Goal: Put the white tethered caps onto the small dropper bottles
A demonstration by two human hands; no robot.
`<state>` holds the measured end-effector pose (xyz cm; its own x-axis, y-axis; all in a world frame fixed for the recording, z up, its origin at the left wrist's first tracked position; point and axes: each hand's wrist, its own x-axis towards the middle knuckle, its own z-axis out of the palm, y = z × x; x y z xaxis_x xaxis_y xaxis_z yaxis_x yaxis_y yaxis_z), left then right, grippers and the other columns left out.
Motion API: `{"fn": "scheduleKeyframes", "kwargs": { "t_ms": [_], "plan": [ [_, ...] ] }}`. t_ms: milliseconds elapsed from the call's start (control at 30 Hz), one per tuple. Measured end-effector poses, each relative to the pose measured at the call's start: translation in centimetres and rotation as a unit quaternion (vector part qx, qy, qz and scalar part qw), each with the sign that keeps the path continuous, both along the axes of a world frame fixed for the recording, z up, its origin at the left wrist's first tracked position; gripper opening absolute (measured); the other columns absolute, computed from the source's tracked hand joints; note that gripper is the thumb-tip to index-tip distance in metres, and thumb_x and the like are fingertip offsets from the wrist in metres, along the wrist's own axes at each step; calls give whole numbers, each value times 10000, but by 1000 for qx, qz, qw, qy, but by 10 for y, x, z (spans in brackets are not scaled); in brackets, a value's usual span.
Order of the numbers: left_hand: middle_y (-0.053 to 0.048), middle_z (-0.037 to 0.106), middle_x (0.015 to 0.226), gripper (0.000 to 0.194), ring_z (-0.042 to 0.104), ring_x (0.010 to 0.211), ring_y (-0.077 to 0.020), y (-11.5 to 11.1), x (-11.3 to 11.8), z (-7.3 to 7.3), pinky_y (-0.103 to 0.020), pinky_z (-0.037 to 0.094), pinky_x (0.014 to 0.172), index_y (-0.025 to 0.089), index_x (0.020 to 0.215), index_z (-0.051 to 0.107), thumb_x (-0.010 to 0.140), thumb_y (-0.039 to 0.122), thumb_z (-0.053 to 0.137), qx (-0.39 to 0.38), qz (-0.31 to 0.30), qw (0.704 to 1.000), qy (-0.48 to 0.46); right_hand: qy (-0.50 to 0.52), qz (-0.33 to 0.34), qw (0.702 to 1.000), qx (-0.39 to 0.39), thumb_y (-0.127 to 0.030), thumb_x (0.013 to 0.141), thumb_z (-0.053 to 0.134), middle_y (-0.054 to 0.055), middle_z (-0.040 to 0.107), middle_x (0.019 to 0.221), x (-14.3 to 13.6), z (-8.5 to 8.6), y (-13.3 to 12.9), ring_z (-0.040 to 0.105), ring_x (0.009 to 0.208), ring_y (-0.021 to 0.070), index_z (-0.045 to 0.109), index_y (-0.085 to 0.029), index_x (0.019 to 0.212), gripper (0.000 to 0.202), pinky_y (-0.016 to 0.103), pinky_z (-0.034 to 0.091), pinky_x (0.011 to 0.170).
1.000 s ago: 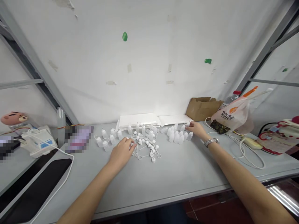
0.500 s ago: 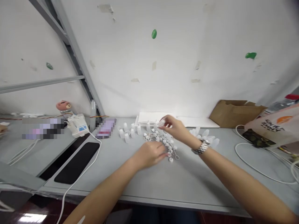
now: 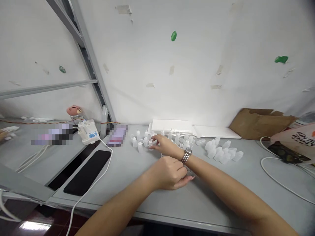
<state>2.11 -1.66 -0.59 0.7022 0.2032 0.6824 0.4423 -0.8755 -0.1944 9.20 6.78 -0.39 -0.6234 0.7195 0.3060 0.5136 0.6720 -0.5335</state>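
My right hand (image 3: pixel 167 146) reaches across to the left, its thumb and fingers closed around a small white squeeze bottle (image 3: pixel 150 143) among similar capped bottles (image 3: pixel 140 147) standing on the table. Nearer to me, my left hand (image 3: pixel 169 173) is curled, thumb toward the right; whatever its fingers hold is hidden. The loose white caps with ring straps lie mostly hidden behind my hands and right wrist. More upright bottles with thin needle-like tips (image 3: pixel 177 137) stand behind my right hand. Uncapped translucent bottles (image 3: pixel 225 154) lie in a heap to the right.
White flat sheets (image 3: pixel 172 126) are stacked against the wall. A brown paper bag (image 3: pixel 261 123) and a printed plastic bag (image 3: pixel 295 141) are at the right, near a white cable (image 3: pixel 278 180). On the left are a black phone-like slab (image 3: pixel 87 172), a blurred-out phone (image 3: pixel 118 135) and a power strip (image 3: pixel 89 132).
My right hand has moved left and down to the standing bottles. My left hand has shifted right and nearer to me. The view has turned slightly, uncovering the bottle heap at right.
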Motion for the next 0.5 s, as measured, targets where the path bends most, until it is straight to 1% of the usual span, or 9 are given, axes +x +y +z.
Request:
{"fn": "scheduleKeyframes", "kwargs": {
  "t_ms": [100, 167, 233, 300, 333, 367, 433, 467, 500],
  "plan": [
    [5, 531, 487, 298, 492, 464, -107, 0, -2, -1, -256, 314, 427, 163, 587, 534, 844, 275, 432, -22, 30, 999, -14, 22, -21, 997, 65, -345, 817, 545, 91, 567, 1009, 31, 14, -10, 574, 766, 158, 518, -165, 1085, 324, 312, 458, 733],
    [-3, 572, 549, 235, 531, 512, -114, 2, -4, -3, -243, 364, 468, 155, 714, 571, 855, 268, 420, -57, 72, 995, -29, 40, -69, 992, 103, -338, 849, 488, 80, 556, 1014, 61, 22, -13, 570, 746, 151, 509, -192, 1097, 288, 303, 468, 703],
    [-14, 603, 626, 218, 556, 557, -121, 5, -6, -5, -241, 407, 518, 152, 869, 575, 865, 287, 405, -103, 134, 984, -49, 42, -132, 980, 144, -300, 858, 468, 78, 552, 1011, 96, 27, -11, 565, 776, 157, 503, -190, 1110, 276, 295, 468, 703],
    [-31, 619, 720, 228, 578, 636, -136, 9, -8, -6, -247, 430, 562, 164, 965, 554, 872, 289, 387, -153, 217, 962, -65, 10, -207, 962, 180, -231, 856, 447, 86, 561, 963, 127, 29, -7, 562, 771, 165, 537, -161, 1052, 227, 293, 461, 695],
    [-46, 618, 790, 226, 586, 709, -151, 12, -9, -8, -254, 440, 592, 169, 981, 549, 873, 277, 383, -175, 252, 950, -58, -28, -246, 950, 191, -192, 848, 440, 96, 569, 947, 140, 29, -5, 559, 793, 176, 555, -138, 1019, 213, 295, 454, 710],
    [-64, 608, 851, 221, 583, 780, -173, 16, -10, -9, -266, 447, 618, 166, 988, 550, 867, 259, 389, -191, 283, 939, -44, -92, -268, 938, 200, -163, 835, 443, 108, 582, 934, 150, 28, -3, 549, 847, 198, 576, -117, 989, 209, 304, 440, 737],
    [-94, 578, 938, 230, 554, 903, -212, 23, -12, -14, -287, 454, 658, 158, 1026, 545, 852, 209, 404, -223, 334, 916, -16, -251, -270, 907, 203, -108, 804, 444, 127, 606, 924, 161, 26, 2, 526, 903, 235, 615, -99, 937, 217, 323, 413, 752],
    [-101, 566, 959, 241, 541, 931, -220, 27, -13, -16, -288, 453, 656, 159, 1037, 545, 846, 178, 400, -241, 344, 908, -4, -316, -260, 890, 200, -83, 786, 447, 133, 616, 916, 162, 25, 4, 521, 906, 247, 632, -97, 907, 222, 330, 401, 742],
    [-106, 556, 971, 258, 529, 950, -224, 30, -15, -19, -290, 451, 660, 162, 1049, 545, 845, 154, 387, -255, 348, 902, 2, -357, -247, 879, 196, -61, 765, 453, 137, 625, 901, 162, 23, 6, 522, 894, 255, 646, -96, 871, 223, 333, 391, 724]
  ]
}}
